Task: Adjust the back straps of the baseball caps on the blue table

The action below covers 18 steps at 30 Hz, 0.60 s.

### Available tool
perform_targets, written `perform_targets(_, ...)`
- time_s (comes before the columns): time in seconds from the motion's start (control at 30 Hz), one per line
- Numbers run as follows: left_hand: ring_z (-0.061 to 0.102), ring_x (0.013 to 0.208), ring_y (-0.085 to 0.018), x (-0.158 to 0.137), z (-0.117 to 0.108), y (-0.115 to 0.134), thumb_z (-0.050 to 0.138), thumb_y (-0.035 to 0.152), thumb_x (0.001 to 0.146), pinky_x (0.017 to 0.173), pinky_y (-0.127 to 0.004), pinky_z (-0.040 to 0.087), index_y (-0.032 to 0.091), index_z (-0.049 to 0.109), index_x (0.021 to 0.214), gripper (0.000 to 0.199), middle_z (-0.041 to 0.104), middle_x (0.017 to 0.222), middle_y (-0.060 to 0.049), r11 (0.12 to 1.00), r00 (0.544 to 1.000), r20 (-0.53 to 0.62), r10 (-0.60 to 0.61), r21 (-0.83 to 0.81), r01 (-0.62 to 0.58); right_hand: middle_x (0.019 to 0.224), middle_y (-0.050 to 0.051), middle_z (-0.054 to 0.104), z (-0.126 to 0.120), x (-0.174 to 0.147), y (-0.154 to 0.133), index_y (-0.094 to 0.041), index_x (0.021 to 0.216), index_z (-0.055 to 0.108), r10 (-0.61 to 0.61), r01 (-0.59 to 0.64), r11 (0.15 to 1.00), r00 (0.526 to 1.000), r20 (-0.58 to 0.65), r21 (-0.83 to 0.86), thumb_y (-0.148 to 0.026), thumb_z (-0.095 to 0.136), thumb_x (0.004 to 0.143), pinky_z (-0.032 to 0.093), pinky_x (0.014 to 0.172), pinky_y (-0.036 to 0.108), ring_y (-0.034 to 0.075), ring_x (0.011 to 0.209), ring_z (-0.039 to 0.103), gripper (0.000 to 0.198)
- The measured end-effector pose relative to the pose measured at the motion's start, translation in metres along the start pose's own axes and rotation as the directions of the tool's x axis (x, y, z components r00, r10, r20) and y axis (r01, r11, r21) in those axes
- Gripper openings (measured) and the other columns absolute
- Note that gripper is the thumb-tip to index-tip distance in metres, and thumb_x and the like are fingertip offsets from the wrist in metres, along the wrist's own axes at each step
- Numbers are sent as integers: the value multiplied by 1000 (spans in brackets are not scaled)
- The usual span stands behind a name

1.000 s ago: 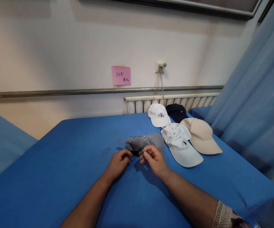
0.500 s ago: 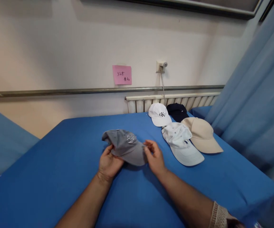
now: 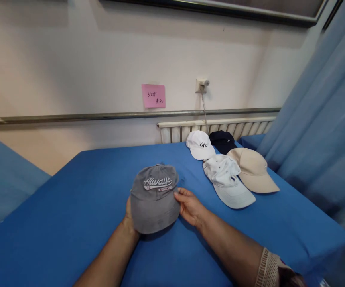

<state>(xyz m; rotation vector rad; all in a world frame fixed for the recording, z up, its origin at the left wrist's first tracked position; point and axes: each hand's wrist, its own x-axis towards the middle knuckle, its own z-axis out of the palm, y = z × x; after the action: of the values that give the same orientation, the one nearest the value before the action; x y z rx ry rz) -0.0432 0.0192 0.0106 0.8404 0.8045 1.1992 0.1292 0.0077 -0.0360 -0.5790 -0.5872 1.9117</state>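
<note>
A grey baseball cap (image 3: pixel 154 199) with white "Always" lettering is held up over the blue-covered table (image 3: pixel 94 191), its brim toward me. My left hand (image 3: pixel 131 217) grips its left side, the fingers mostly hidden behind the cap. On the right side, my right hand (image 3: pixel 190 206) pinches the edge near the brim between thumb and fingers. To the right lie a white cap with dark letters (image 3: pixel 200 145), a dark navy cap (image 3: pixel 221 140), a pale cap with a small dark emblem (image 3: pixel 227 179) and a beige cap (image 3: pixel 254 169).
Behind the table are a radiator (image 3: pixel 187 129), a metal rail (image 3: pixel 100 116) and a wall socket (image 3: pixel 201 85) with a plugged-in cord. A pink note (image 3: pixel 153 95) is stuck on the wall. Blue curtains (image 3: pixel 318 131) hang at the right; blue fabric (image 3: pixel 7 175) shows at the left.
The grey cap has turned from facing right to facing me and come slightly nearer. My left hand has slipped behind its side; my right hand has shifted from the brim's tip to the cap's side.
</note>
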Motion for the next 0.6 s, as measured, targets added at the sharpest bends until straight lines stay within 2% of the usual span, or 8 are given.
perform_targets(0.1, 64, 116, -32, 7, -5, -6, 51, 55, 86, 95, -48, 54, 19, 63, 122, 53, 74, 112, -11, 984, 991, 38, -125, -119, 129, 82, -1, 75, -15, 13, -14, -18, 85, 70, -161, 162, 987, 982, -102, 9, -33, 89, 61, 52, 77, 27, 13, 72, 67, 34)
perform_targets(0.23, 71, 102, -28, 7, -6, -12, 68, 28, 82, 90, -40, 57, 15, 65, 115, 36, 75, 105, -12, 965, 967, -23, -252, -86, 249, 87, -1, 74, -28, 23, -27, -20, 88, 70, -296, 296, 955, 935, -196, -29, -35, 87, 61, 51, 78, 27, 14, 78, 66, 35)
perform_targets(0.3, 73, 90, -24, 7, -6, -5, 73, 15, 77, 85, -34, 59, 14, 67, 109, 33, 76, 99, -10, 985, 982, -80, -172, -41, 170, 90, 0, 73, -32, 26, -25, -22, 93, 69, -309, 294, 951, 930, -200, -101, -37, 85, 63, 51, 76, 29, 15, 79, 65, 38)
perform_targets(0.4, 73, 77, -19, 9, -22, 26, 76, 11, 73, 75, -26, 61, 12, 67, 103, 31, 76, 93, -8, 998, 982, -180, 50, -38, -58, 94, 4, 71, -37, 31, -16, -21, 100, 67, -291, 220, 922, 937, -194, -320, -40, 81, 67, 51, 70, 31, 17, 79, 65, 41)
perform_targets(0.47, 70, 69, -14, 10, -49, 52, 72, 10, 76, 67, -20, 60, 12, 67, 99, 23, 75, 87, -5, 972, 921, -332, 203, -44, -230, 94, 6, 70, -40, 32, -15, -21, 100, 66, -358, 217, 826, 915, -187, -520, -39, 75, 71, 51, 74, 33, 19, 82, 65, 35)
perform_targets(0.5, 68, 66, -11, 10, -66, 65, 67, 9, 80, 64, -17, 58, 12, 66, 97, 17, 74, 86, -2, 950, 863, -431, 265, -35, -309, 95, 6, 70, -42, 32, -18, -21, 100, 66, -428, 235, 741, 887, -174, -629, -37, 72, 74, 51, 77, 35, 20, 84, 65, 31)
perform_targets(0.57, 66, 65, -8, 7, -105, 84, 55, 5, 86, 64, -16, 58, 13, 64, 102, 20, 73, 85, 2, 921, 724, -615, 313, 9, -390, 99, 7, 68, -47, 29, -34, -22, 102, 66, -610, 258, 490, 784, -116, -833, -30, 63, 79, 50, 86, 38, 21, 90, 63, 25)
perform_targets(0.6, 65, 62, -8, 5, -124, 89, 52, 2, 86, 62, -17, 58, 13, 62, 102, 22, 71, 80, 4, 916, 631, -714, 303, 35, -400, 107, 9, 66, -50, 25, -45, -22, 106, 65, -690, 241, 346, 720, -72, -907, -27, 59, 81, 49, 89, 40, 22, 97, 61, 27)
